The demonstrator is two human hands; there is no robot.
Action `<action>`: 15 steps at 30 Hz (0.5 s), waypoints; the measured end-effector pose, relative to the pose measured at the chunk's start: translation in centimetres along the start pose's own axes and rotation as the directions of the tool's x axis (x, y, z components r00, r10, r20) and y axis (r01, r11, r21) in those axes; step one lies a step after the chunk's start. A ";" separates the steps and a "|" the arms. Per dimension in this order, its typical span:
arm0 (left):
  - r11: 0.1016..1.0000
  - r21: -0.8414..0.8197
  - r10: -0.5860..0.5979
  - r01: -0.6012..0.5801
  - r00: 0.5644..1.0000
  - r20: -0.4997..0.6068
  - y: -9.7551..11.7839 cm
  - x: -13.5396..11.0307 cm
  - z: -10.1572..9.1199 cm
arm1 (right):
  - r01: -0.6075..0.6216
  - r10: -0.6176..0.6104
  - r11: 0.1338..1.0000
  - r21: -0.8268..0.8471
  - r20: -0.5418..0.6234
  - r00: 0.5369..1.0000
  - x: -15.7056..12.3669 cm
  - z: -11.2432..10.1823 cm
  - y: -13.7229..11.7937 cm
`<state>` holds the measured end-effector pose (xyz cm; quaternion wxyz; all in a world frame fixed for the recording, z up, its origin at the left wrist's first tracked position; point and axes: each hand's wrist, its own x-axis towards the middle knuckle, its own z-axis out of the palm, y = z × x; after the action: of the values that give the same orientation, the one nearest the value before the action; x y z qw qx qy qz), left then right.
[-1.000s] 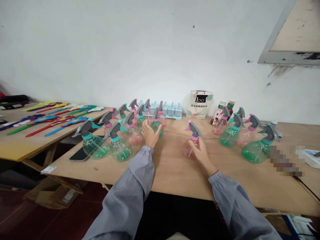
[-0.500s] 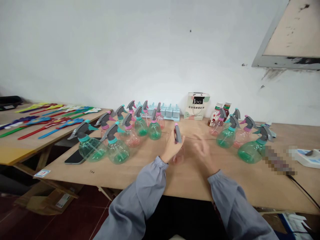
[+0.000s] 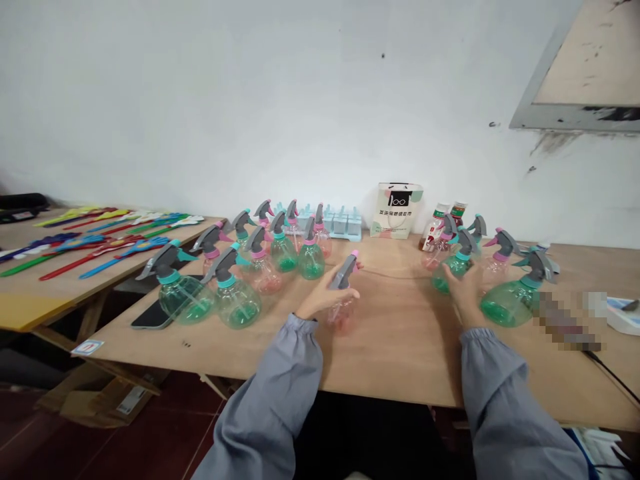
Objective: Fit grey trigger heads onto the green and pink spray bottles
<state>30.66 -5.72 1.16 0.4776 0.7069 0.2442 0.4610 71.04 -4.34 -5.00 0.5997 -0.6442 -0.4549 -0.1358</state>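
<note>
My left hand (image 3: 327,293) is closed around the neck of a spray bottle (image 3: 343,317) with a clear pink body and a grey trigger head with a pink nozzle tip. The bottle stands slightly tilted near the middle of the table. On the right, my right hand (image 3: 465,290) is at a green spray bottle (image 3: 444,283) with a teal collar. Its thumb and fingers are spread beside that bottle's body; whether they touch it I cannot tell. Close by stand a pink spray bottle (image 3: 495,270) and a larger-looking green spray bottle (image 3: 507,307).
Several green and pink spray bottles (image 3: 237,307) stand on the left, beside a phone (image 3: 150,317). Behind are pale blue ice-pop moulds (image 3: 345,225), a paper bag (image 3: 397,217) and drink bottles (image 3: 434,230). Colourful hand-shaped clappers (image 3: 120,250) lie on the left table.
My right hand has moved right, from near the pink spray bottle to the green one. My left hand and its pink spray bottle have shifted slightly left, and the bottle's head has turned.
</note>
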 end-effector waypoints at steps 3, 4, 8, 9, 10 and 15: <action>0.998 -0.046 -0.045 0.046 0.999 0.028 0.6 -0.8 -1.5 | 0.057 -0.056 0.998 -0.012 0.067 0.996 -2.4 0.6 -2.2; 0.996 -0.081 -0.035 0.035 0.999 0.005 0.6 -0.9 -1.9 | 0.084 -0.085 0.996 0.012 0.117 0.990 -3.4 0.8 -3.2; 0.956 -0.292 -0.077 0.042 0.991 -0.111 0.3 -0.7 -2.4 | 0.138 -0.177 0.977 0.162 0.258 0.950 -7.6 1.8 -7.6; 0.938 -0.339 -0.115 0.068 0.986 -0.120 0.2 -0.6 -2.4 | 0.138 -0.192 0.970 0.200 0.285 0.939 -8.4 2.1 -8.5; 0.921 -0.378 -0.151 0.096 0.981 -0.119 0.1 -0.5 -2.4 | 0.134 -0.204 0.963 0.232 0.310 0.929 -9.1 2.3 -9.3; 0.863 -0.468 -0.279 0.190 0.952 -0.129 0.7 -0.6 -1.4 | 0.108 -0.220 0.950 0.294 0.377 0.900 -10.4 2.3 -11.1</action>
<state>29.10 -5.86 1.72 0.6549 0.4939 0.2602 0.5093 56.18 -8.11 -5.87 0.5594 -0.5309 -0.6364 0.0126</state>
